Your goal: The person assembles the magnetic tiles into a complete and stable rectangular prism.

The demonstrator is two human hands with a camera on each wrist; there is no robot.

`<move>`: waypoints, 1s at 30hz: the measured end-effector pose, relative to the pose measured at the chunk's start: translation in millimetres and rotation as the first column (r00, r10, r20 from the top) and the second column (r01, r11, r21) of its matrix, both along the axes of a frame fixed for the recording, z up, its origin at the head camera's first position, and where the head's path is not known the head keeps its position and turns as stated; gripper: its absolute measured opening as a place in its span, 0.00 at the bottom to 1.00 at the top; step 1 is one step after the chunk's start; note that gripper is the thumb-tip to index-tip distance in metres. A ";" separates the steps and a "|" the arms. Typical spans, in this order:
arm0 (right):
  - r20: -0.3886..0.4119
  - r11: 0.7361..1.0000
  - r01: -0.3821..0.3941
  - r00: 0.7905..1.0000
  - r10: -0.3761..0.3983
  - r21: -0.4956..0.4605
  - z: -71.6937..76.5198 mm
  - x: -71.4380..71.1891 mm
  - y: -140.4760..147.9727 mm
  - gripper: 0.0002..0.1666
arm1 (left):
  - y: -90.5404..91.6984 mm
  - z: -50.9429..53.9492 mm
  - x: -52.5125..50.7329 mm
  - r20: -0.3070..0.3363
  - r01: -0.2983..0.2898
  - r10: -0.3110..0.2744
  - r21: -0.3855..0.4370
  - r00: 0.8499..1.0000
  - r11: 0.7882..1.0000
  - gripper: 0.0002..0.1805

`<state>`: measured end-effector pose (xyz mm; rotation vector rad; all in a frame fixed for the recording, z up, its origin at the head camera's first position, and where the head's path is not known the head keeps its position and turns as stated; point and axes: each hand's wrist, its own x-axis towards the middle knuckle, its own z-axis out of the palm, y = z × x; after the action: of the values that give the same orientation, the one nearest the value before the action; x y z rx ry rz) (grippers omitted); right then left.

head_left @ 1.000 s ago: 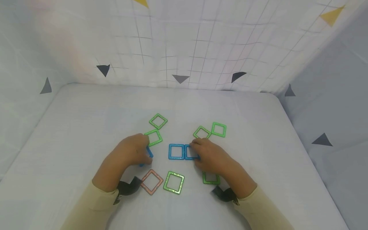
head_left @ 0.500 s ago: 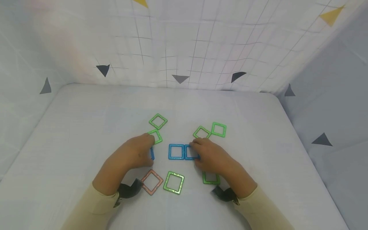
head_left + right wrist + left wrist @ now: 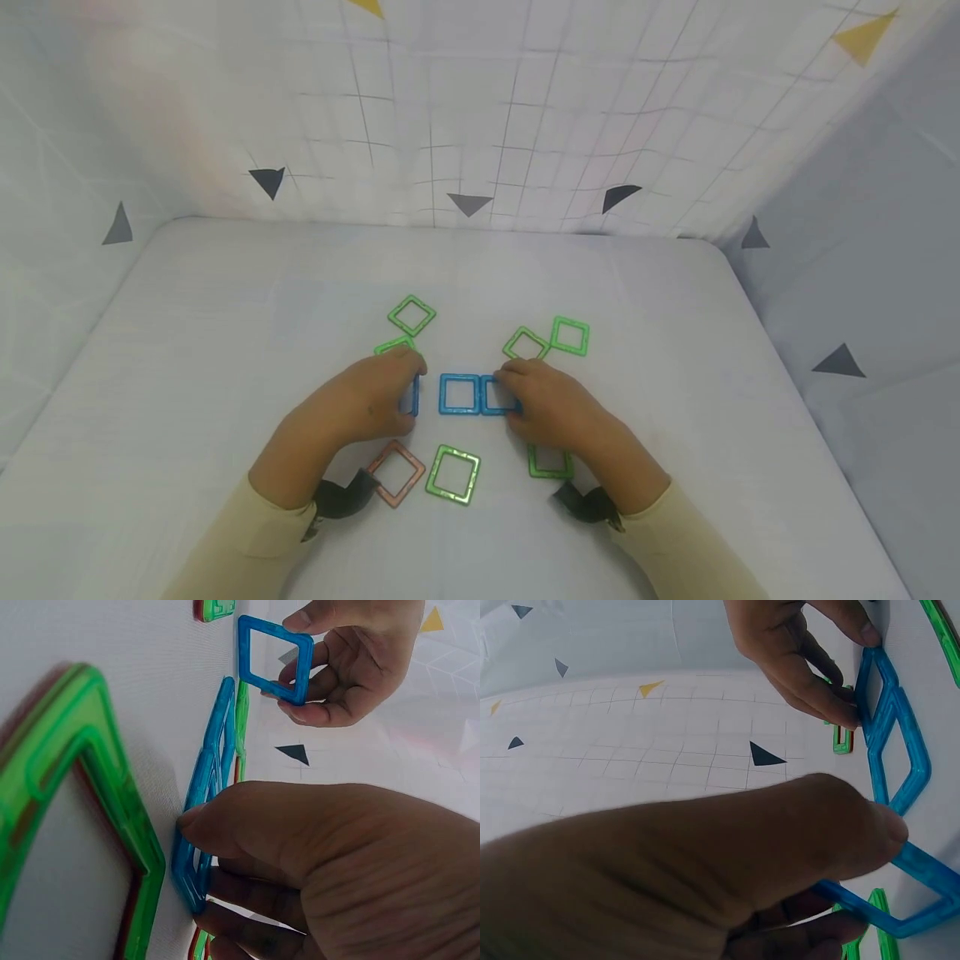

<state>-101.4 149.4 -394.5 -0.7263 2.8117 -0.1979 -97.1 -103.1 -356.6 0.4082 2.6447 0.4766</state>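
My left hand point(image 3: 367, 398) pinches the edges of a blue square magnetic tile point(image 3: 244, 651), thumb on one side and fingers on the other. That tile is held on edge, tilted and off the table, just left of two blue tiles joined side by side. My right hand point(image 3: 558, 404) grips the right tile point(image 3: 497, 411) of this pair; its far edge is covered by the fingers. The left tile point(image 3: 459, 411) of the pair lies flat, with a small gap between it and the held tile. A green tile point(image 3: 393, 343) is partly hidden behind my left fingers.
On the white table, a pinkish-orange tile point(image 3: 411, 456) and a green tile point(image 3: 447, 497) lie nearer the body. Another green tile point(image 3: 551, 475) sits beneath my right wrist. Farther back are more green tiles, one at left point(image 3: 424, 304) and a touching pair including this tile point(image 3: 572, 320).
My left hand has moved right with its blue tile, toward the joined pair, and now covers more of the green tile behind it. My right hand stays in place.
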 end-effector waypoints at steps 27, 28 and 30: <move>-0.005 1.000 0.004 1.000 -0.004 0.009 -0.3 0.2 0.1 0.35 | 0.9 -6.0 -4.9 -0.048 0.030 -0.027 0.062 0.998 0.998 0.35; -0.005 1.000 0.005 1.000 -0.005 0.010 -0.3 0.1 0.0 0.35 | 0.9 -6.4 -5.0 -0.049 0.030 -0.027 0.065 0.998 0.997 0.35; -0.003 1.000 0.007 1.000 -0.007 0.009 0.1 0.3 -0.1 0.35 | 1.0 -7.0 -5.1 -0.052 0.034 -0.030 0.071 0.998 0.997 0.35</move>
<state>-101.0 149.3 -394.4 -0.7157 2.8164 -0.1847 -102.2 -102.0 -363.6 0.4900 2.6713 0.5590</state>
